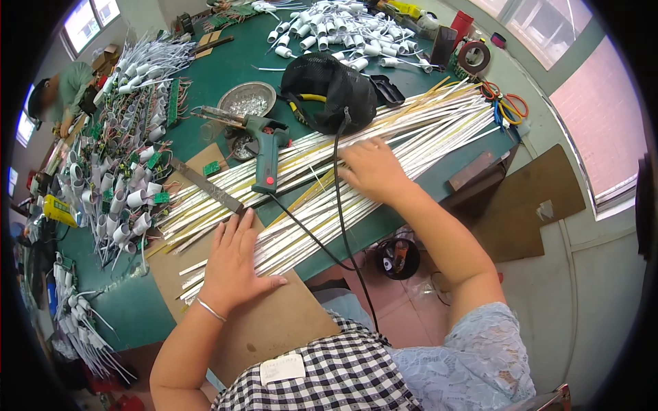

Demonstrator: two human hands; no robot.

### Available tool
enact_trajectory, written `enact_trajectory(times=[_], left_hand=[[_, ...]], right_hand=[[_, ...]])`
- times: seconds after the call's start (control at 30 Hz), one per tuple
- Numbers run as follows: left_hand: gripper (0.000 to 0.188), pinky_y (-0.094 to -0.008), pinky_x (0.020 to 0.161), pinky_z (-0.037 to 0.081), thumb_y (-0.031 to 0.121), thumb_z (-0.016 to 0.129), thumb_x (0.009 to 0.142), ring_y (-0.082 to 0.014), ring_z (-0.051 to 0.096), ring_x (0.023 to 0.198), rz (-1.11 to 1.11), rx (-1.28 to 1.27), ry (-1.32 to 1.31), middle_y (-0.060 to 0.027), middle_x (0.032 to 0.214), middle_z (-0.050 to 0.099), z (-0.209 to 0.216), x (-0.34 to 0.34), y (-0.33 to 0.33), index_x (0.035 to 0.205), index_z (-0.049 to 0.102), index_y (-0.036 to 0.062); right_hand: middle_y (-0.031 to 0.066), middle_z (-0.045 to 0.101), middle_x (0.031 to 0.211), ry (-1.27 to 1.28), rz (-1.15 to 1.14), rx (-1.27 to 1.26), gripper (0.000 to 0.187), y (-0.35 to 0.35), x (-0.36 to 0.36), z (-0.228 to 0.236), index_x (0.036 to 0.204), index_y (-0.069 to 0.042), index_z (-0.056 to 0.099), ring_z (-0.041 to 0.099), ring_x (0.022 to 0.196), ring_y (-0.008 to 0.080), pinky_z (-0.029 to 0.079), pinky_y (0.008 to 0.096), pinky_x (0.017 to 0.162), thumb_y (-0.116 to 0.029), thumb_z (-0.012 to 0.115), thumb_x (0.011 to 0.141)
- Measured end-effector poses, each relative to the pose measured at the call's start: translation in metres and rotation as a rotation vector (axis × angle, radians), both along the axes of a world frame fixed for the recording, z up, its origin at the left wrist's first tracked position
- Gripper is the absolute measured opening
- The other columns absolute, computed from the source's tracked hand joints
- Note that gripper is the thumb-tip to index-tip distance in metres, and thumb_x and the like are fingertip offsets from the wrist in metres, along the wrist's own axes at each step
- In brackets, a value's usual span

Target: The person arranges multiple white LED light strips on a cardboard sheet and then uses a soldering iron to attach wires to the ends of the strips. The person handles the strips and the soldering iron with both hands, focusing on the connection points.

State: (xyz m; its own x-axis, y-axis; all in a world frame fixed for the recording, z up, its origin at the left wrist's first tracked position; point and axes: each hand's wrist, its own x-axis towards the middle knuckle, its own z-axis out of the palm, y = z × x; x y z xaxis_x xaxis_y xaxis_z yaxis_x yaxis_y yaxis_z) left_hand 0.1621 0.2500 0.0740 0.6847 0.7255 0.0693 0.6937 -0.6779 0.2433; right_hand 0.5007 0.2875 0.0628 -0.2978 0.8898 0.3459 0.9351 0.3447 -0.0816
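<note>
My left hand [236,264] lies flat with fingers stretched on the near left ends of a bundle of long, thin white and yellowish strips [301,243], partly over a brown board [274,318]. Its fingertips reach the dark end of a flat metal bar [205,186]. Farther right, my right hand [373,168] rests on the same strips, fingers slightly bent and apart; nothing shows in it. Between and beyond the hands, a green-handled soldering gun [269,161] lies across the strips. A black cord [337,181] runs past my right fingertips.
A black mesh container [329,92] and a metal bowl [248,98] of shiny bits stand beyond. Wired circuit boards and white cylinders [116,178] heap at left, more white cylinders [343,31] at the back. Scissors [510,109] lie right; a person [68,96] sits far left.
</note>
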Motion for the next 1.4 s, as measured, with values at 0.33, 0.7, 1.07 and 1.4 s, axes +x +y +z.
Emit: enact_trajectory(times=[0.33,0.7,1.07,1.4], left_hand=[[0.095,-0.0585,0.116,0.017,0.068,0.075,0.062,-0.0458,0.031,0.140,0.013,0.011,0.026,-0.0226,0.153,0.035,0.000,0.001,-0.001,0.120,0.049,-0.0022],[0.093,-0.0617,0.115,0.014,0.069,0.074,0.061,-0.0464,0.029,0.140,0.022,0.006,0.010,-0.0215,0.152,0.037,-0.004,0.002,-0.001,0.117,0.051,-0.0014],[0.090,-0.0655,0.112,0.015,0.068,0.074,0.061,-0.0457,0.031,0.138,0.011,0.052,0.007,-0.0222,0.151,0.037,-0.005,0.001,-0.004,0.117,0.051,0.0004],[0.106,-0.0605,0.116,0.010,0.066,0.076,0.061,-0.0474,0.028,0.140,0.029,0.012,0.069,-0.0227,0.153,0.035,-0.004,0.001,-0.003,0.134,0.043,-0.0036]], right_hand=[[0.0014,0.064,0.098,0.087,0.351,-0.006,0.023,-0.002,0.016,-0.006,0.104,-0.014,0.070,0.057,0.103,0.0221,0.041,0.0394,0.094,-0.022,0.061,0.083],[0.0071,0.063,0.090,-0.151,0.127,-0.071,0.039,-0.003,-0.016,0.008,0.086,-0.007,0.067,0.059,0.098,0.0249,0.042,0.0395,0.087,-0.044,0.057,0.092],[0.0081,0.069,0.095,-0.177,-0.361,-0.185,0.047,0.008,0.016,0.014,0.092,-0.009,0.072,0.063,0.100,0.0241,0.042,0.0402,0.088,-0.051,0.050,0.095],[0.0055,0.067,0.106,-0.146,-0.130,-0.006,0.042,0.009,0.070,0.005,0.107,-0.013,0.066,0.060,0.109,0.0257,0.037,0.0413,0.101,-0.050,0.053,0.093]])
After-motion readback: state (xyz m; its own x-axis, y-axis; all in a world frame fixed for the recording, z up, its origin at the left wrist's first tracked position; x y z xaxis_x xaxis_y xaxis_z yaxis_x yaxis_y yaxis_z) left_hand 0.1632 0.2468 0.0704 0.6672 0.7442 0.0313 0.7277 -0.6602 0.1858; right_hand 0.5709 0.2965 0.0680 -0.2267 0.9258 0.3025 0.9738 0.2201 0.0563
